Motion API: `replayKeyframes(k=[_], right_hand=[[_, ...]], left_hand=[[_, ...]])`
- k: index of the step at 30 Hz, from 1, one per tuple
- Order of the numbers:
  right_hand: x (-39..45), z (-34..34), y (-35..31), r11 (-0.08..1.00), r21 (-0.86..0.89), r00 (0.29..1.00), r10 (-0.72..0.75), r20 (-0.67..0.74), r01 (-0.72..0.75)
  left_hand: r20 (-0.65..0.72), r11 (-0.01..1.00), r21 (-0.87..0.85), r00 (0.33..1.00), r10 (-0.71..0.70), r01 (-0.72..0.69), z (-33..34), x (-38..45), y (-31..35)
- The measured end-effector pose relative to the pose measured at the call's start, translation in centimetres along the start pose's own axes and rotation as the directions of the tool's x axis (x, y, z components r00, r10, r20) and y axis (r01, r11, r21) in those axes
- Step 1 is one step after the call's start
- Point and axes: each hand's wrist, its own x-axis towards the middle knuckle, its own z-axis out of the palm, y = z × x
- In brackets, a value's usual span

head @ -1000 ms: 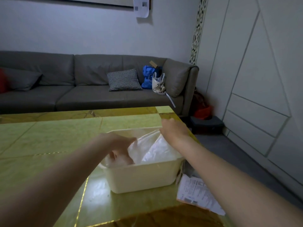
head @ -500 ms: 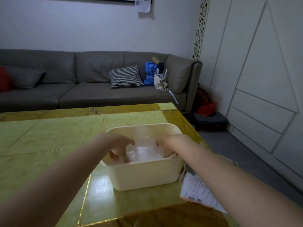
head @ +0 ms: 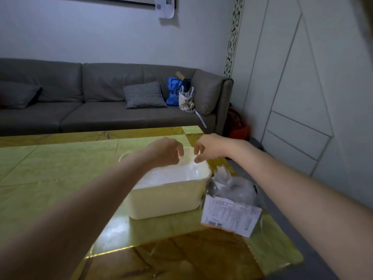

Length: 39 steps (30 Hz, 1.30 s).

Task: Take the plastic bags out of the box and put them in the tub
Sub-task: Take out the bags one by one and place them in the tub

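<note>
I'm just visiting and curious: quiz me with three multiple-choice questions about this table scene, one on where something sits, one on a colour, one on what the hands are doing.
1. Where does the opened cardboard box with the white shipping label lie?
A. right of the tub
B. inside the tub
C. on the sofa

2. What colour is the rectangular plastic tub?
A. blue
B. cream-white
C. red

3. What are the left hand and right hand doing?
A. gripping the tub's sides
B. pressing the label
C. hovering over the tub, holding nothing

Answers: 1 A, the box sits beside the tub's right wall. 2 B, its walls look pale cream. 3 C, the loosely curled fingers hold nothing.
</note>
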Motion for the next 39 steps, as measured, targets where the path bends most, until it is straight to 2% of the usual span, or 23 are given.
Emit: replayKeyframes(k=[5,6,10,13,16,19,22,27,30,33,36,38,39], right_hand=[[-4.5,-0.7,3.2,0.989,0.126,0.992,0.066,0.111,-0.08],[-4.8,-0.4,3.6,0.985,0.152,0.99,0.069,0.119,-0.087],[-6.6,1.2,5.1,0.895,0.43,0.987,0.06,0.148,-0.119],[-6.9,2.2,5.4,0.786,0.609,0.994,0.053,0.098,-0.102],[-6.9,2.4,5.4,0.674,0.734,0.996,0.086,0.032,-0.082],[-7.3,2.1,5.8,0.665,0.741,0.996,0.078,0.053,-0.091],[-7.5,2.2,6.3,0.708,0.705,0.998,0.057,-0.002,-0.039],[-7.1,1.7,6.7,0.836,0.545,0.971,0.183,-0.151,-0.072],[-7.0,1.2,6.5,0.835,0.544,0.954,0.224,-0.201,-0.082],[-6.9,0.5,6.1,0.815,0.577,0.929,0.253,-0.271,-0.054],[-7.2,-0.1,5.6,0.788,0.607,0.952,0.254,-0.168,-0.103],[-7.3,-0.1,5.6,0.769,0.618,0.957,0.276,-0.092,-0.162],[-7.3,0.0,5.7,0.735,0.658,0.95,0.297,-0.098,-0.161]], left_hand=[[0.124,0.958,-0.273,0.984,0.132,-0.094,1.2,-0.1,5.7],[0.134,0.953,-0.286,0.98,0.144,-0.101,1.4,-0.2,6.2],[0.145,0.974,-0.166,0.973,0.178,-0.153,2.9,-0.4,8.2],[0.045,0.985,-0.052,0.985,0.168,-0.166,3.0,-0.3,9.0],[-0.044,0.987,-0.138,0.996,0.077,-0.082,2.4,0.2,8.8],[-0.067,0.97,-0.241,0.998,-0.012,-0.004,1.9,0.6,7.6],[-0.08,0.957,-0.288,0.995,-0.057,0.032,1.9,0.6,7.2],[-0.135,0.955,-0.289,0.985,-0.106,0.063,1.2,0.5,6.7],[-0.161,0.943,-0.322,0.977,-0.138,0.08,0.6,0.3,6.4],[-0.157,0.824,-0.556,0.96,-0.231,0.107,0.0,0.1,6.4],[-0.119,0.549,-0.83,0.928,-0.352,0.101,-0.9,-0.2,6.4],[-0.065,0.352,-0.932,0.91,-0.409,0.091,-1.4,-0.5,6.2],[-0.032,0.27,-0.958,0.905,-0.424,0.093,-1.6,-0.7,6.1]])
